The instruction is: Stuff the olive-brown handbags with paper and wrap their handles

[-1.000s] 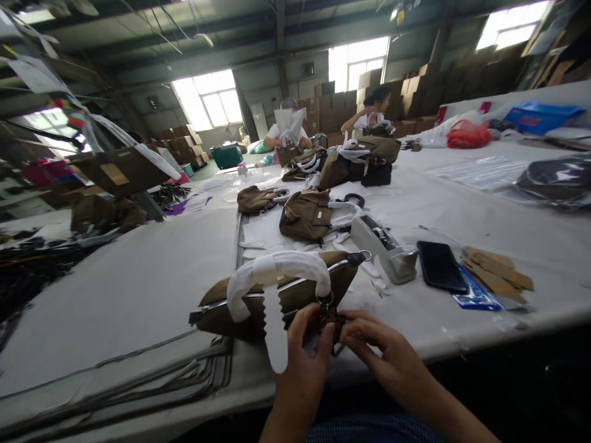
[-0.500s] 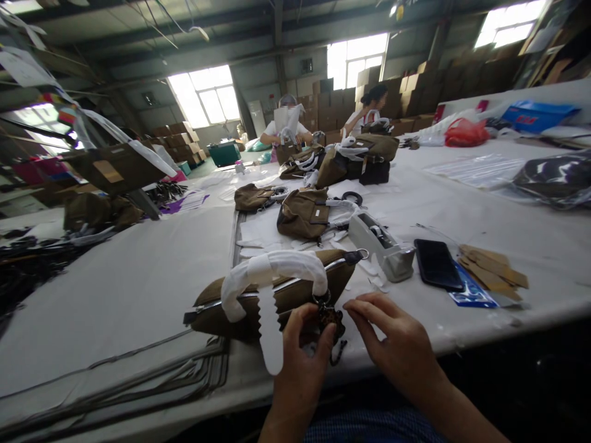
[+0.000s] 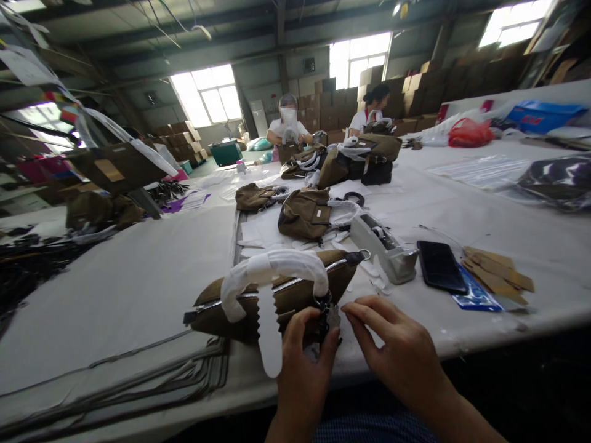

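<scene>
A brown handbag (image 3: 295, 289) lies on the white table (image 3: 138, 289) just in front of me, its handle wrapped in white paper (image 3: 272, 271). A white paper strip hangs down from the handle. My left hand (image 3: 302, 363) pinches a small dark metal charm (image 3: 330, 320) hanging at the bag's right end, thumb and fingers closed on it. My right hand (image 3: 397, 351) hovers beside the charm, its fingers curled and pointing at it, holding nothing that I can see.
A grey tape dispenser (image 3: 383, 246), a black phone (image 3: 441, 266) and brown tags (image 3: 498, 274) lie to the right. More brown bags (image 3: 305, 212) sit further up the table. Two people (image 3: 289, 126) work at the far end. Dark straps (image 3: 28, 271) pile up at the left.
My right hand has drawn back from the charm and then stayed close beside it. The left hand keeps its hold on the charm. The bag has not moved.
</scene>
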`<move>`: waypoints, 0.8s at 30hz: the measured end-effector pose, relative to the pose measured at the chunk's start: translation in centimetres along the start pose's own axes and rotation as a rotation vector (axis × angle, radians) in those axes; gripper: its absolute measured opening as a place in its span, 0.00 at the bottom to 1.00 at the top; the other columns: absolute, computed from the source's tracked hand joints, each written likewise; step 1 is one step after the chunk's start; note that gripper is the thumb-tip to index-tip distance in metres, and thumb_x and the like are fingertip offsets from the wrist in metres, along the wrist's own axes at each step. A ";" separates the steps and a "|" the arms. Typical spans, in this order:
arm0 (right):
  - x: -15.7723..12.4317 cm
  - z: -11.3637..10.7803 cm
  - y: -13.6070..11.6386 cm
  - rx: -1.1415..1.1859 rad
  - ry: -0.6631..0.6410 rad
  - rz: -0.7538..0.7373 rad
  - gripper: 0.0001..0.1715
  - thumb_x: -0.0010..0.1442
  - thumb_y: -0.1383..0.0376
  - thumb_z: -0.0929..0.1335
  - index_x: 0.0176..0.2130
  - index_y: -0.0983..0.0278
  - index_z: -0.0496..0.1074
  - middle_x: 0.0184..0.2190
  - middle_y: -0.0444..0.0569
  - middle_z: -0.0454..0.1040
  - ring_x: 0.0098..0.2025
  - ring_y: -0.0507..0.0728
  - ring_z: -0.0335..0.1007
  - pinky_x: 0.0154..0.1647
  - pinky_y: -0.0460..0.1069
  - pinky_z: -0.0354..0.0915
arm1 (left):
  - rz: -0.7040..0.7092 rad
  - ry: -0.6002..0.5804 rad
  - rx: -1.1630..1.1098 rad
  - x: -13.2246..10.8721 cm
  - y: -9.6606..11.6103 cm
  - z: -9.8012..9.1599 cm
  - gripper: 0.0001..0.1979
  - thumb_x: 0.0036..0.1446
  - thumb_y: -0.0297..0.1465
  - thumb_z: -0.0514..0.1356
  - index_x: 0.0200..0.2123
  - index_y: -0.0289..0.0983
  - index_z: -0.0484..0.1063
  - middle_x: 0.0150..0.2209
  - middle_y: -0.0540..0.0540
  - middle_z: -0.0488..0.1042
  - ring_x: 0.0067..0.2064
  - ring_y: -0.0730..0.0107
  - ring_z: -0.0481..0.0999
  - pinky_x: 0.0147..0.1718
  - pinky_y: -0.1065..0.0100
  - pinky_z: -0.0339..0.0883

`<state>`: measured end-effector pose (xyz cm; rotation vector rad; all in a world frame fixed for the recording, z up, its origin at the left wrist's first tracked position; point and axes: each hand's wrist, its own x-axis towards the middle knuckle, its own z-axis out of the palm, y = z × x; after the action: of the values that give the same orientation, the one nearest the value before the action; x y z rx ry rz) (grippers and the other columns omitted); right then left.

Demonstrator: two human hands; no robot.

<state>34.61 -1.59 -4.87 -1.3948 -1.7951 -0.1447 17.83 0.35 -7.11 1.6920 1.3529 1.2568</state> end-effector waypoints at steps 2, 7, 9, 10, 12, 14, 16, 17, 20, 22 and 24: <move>0.1 0.5 0.3 0.064 -0.023 0.019 0.09 0.67 0.69 0.67 0.45 0.60 0.75 0.40 0.47 0.76 0.42 0.55 0.74 0.44 0.48 0.68 | 0.003 -0.021 0.008 0.0 -0.1 0.0 0.11 0.59 0.35 0.65 0.46 0.42 0.72 0.43 0.47 0.78 0.43 0.65 0.80 0.45 0.65 0.75; 1.3 2.1 1.0 0.222 0.001 0.006 0.09 0.67 0.71 0.66 0.44 0.61 0.75 0.40 0.47 0.76 0.41 0.53 0.75 0.43 0.45 0.69 | 0.077 0.000 0.029 0.3 0.2 -0.7 0.08 0.66 0.35 0.58 0.45 0.41 0.74 0.43 0.47 0.80 0.43 0.67 0.81 0.44 0.68 0.76; 1.8 2.5 1.0 0.236 0.039 -0.026 0.09 0.67 0.71 0.66 0.42 0.61 0.75 0.38 0.47 0.76 0.40 0.52 0.75 0.43 0.45 0.70 | 0.155 0.064 0.110 0.8 0.1 -1.4 0.10 0.68 0.33 0.55 0.47 0.41 0.74 0.44 0.47 0.80 0.44 0.66 0.81 0.47 0.67 0.75; 2.0 2.6 1.0 0.247 0.048 -0.036 0.09 0.67 0.71 0.66 0.42 0.62 0.75 0.38 0.47 0.76 0.39 0.52 0.75 0.42 0.45 0.70 | 0.203 0.087 0.167 1.1 0.0 -1.7 0.10 0.67 0.32 0.55 0.48 0.41 0.74 0.45 0.47 0.81 0.45 0.66 0.82 0.49 0.66 0.75; 2.3 2.7 0.9 0.271 0.042 -0.036 0.09 0.67 0.72 0.65 0.42 0.62 0.75 0.38 0.48 0.76 0.39 0.52 0.75 0.42 0.44 0.71 | 0.297 0.076 0.279 1.7 -0.3 -2.3 0.11 0.66 0.31 0.57 0.50 0.41 0.75 0.46 0.46 0.81 0.46 0.64 0.82 0.52 0.65 0.74; 2.5 2.8 0.8 0.283 0.027 -0.020 0.10 0.67 0.72 0.65 0.42 0.62 0.75 0.38 0.48 0.76 0.39 0.53 0.76 0.41 0.45 0.72 | 0.351 0.022 0.342 2.1 -0.3 -2.6 0.12 0.65 0.30 0.59 0.49 0.40 0.76 0.46 0.45 0.82 0.46 0.63 0.82 0.51 0.65 0.74; 2.5 2.8 0.8 0.286 0.023 -0.003 0.10 0.67 0.71 0.65 0.41 0.61 0.75 0.37 0.49 0.76 0.39 0.54 0.76 0.41 0.46 0.72 | 0.345 -0.005 0.333 2.4 0.0 -2.5 0.10 0.65 0.30 0.59 0.47 0.40 0.78 0.44 0.45 0.83 0.44 0.63 0.83 0.49 0.65 0.75; 2.5 2.8 0.7 0.289 0.023 0.002 0.10 0.68 0.70 0.64 0.41 0.61 0.75 0.37 0.49 0.76 0.39 0.54 0.76 0.41 0.46 0.73 | 0.333 -0.003 0.306 2.5 0.2 -2.5 0.10 0.65 0.30 0.59 0.46 0.40 0.79 0.42 0.45 0.83 0.43 0.63 0.83 0.48 0.65 0.75; 2.3 2.7 0.9 0.268 0.001 -0.004 0.10 0.69 0.69 0.64 0.42 0.61 0.75 0.38 0.49 0.77 0.39 0.54 0.76 0.41 0.47 0.72 | 0.300 0.026 0.222 2.5 0.9 -2.5 0.09 0.64 0.30 0.60 0.43 0.42 0.80 0.40 0.46 0.83 0.42 0.64 0.83 0.47 0.66 0.74; 2.0 2.3 1.2 0.200 -0.046 -0.020 0.09 0.69 0.67 0.65 0.44 0.61 0.75 0.39 0.49 0.78 0.40 0.54 0.77 0.41 0.46 0.71 | 0.300 0.046 0.187 2.6 1.1 -2.9 0.08 0.64 0.31 0.60 0.42 0.42 0.80 0.40 0.47 0.83 0.42 0.64 0.82 0.47 0.67 0.74; 1.5 1.8 1.8 0.106 -0.109 -0.017 0.08 0.68 0.66 0.66 0.45 0.60 0.74 0.40 0.48 0.78 0.39 0.54 0.77 0.39 0.47 0.70 | 0.260 0.106 0.139 2.6 1.1 -3.4 0.07 0.63 0.33 0.62 0.41 0.42 0.80 0.39 0.47 0.82 0.41 0.64 0.81 0.45 0.68 0.74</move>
<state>35.11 1.16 -5.68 -1.3346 -1.8761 0.0186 15.07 2.24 -4.13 1.9727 1.3401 1.4426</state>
